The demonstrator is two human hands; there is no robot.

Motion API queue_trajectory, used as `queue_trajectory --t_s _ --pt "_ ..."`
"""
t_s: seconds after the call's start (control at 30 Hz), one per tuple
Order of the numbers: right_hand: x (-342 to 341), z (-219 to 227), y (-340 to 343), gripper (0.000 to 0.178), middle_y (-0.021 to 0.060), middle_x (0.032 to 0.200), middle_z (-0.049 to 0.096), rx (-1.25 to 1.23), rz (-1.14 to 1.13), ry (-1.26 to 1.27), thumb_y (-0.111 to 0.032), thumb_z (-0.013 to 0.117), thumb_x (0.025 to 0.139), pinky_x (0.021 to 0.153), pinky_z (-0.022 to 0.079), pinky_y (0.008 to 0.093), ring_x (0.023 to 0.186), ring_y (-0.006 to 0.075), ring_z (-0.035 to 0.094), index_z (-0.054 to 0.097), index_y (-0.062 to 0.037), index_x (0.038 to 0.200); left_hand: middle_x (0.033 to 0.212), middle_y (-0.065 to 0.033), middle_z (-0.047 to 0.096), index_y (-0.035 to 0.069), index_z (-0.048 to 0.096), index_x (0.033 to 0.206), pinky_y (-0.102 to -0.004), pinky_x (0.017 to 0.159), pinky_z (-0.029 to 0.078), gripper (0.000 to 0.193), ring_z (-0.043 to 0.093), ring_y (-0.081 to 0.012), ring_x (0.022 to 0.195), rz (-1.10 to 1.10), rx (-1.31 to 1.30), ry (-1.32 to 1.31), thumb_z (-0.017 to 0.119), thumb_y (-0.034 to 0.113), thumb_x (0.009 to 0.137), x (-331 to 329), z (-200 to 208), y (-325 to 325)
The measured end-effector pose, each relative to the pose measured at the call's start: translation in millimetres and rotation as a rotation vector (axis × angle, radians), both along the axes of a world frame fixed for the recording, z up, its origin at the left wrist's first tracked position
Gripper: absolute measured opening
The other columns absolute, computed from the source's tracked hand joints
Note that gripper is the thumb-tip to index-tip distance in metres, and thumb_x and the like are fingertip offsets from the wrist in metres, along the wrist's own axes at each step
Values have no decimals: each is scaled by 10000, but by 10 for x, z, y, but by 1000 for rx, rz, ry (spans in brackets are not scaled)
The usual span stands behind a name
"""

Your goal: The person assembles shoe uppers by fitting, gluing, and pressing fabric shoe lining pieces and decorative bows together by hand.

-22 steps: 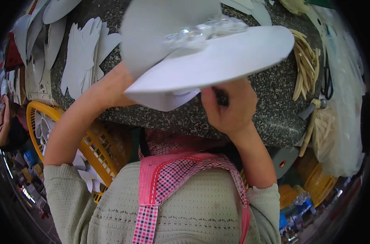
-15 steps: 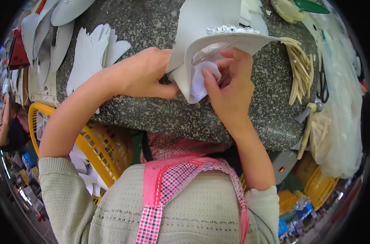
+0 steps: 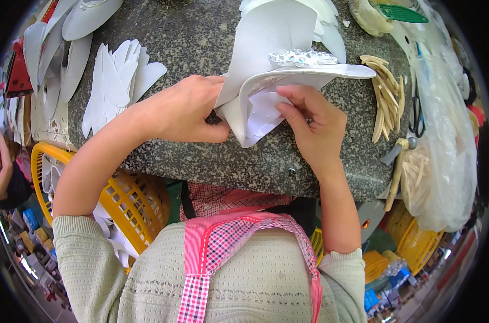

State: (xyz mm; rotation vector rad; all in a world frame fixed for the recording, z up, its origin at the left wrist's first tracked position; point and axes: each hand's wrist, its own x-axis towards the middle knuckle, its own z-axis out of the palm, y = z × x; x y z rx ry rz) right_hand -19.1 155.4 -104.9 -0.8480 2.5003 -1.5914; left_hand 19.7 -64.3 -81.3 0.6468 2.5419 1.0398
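Both hands (image 3: 255,116) pinch white cutout (image 3: 266,102) (held between).

Head-worn fisheye, steeply downward, close over worktable (image 3: 201,32)

Left hand (image 3: 188,110) pinches, right hand (image 3: 314,126) presses with curled fingers.

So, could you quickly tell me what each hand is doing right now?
Left hand: closed, pinching the white shoe upper.
Right hand: fingers pressing the same upper's inner fold.
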Motion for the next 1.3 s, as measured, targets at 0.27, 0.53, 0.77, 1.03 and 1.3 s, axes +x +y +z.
queue_trajectory --t_s 0.27,0.53,0.77,1.03,1.3 --pt "73 -87 155 136 65 750 659 93 -66 106 13 655 771 592 488 221 631 113 626 663 4 906 922 -184 553 3 548 929 -384 735 491 305 575 -342 843 -21 112 -16 607 126 657 40 25 42" --pt "-156 151 627 144 101 720 642 -255 -279 -238 33 634 758 561 486 219 630 119 617 623 34 902 963 -105 615 111 586 1025 -372 758 492 415 611 -296 853 -29 113 104 717 178 637 85 -102 31" --pt "103 452 1095 229 102 727 660 184 376 -559 -225 692 754 546 480 268 578 150 615 643 -49 890 943 -78 623 110 586 988 -361 751 496 376 615 -292 845 31 91 43 707 156 635 118 -100 84" --pt "273 421 401 205 83 648 579 320 393 -37 -275 694 695 588 449 357 645 251 568 627 -93 761 935 -85 627 103 595 980 -353 740 499 370 619 -289 847 56 48 64 705 140 628 131 -39 130" --pt "359 603 235 204 37 537 531 199 792 -759 -230 679 753 517 399 357 511 239 527 566 -63 785 906 -107 614 81 612 948 -360 748 488 315 605 -292 815 52 11 -118 619 116 636 74 102 129"
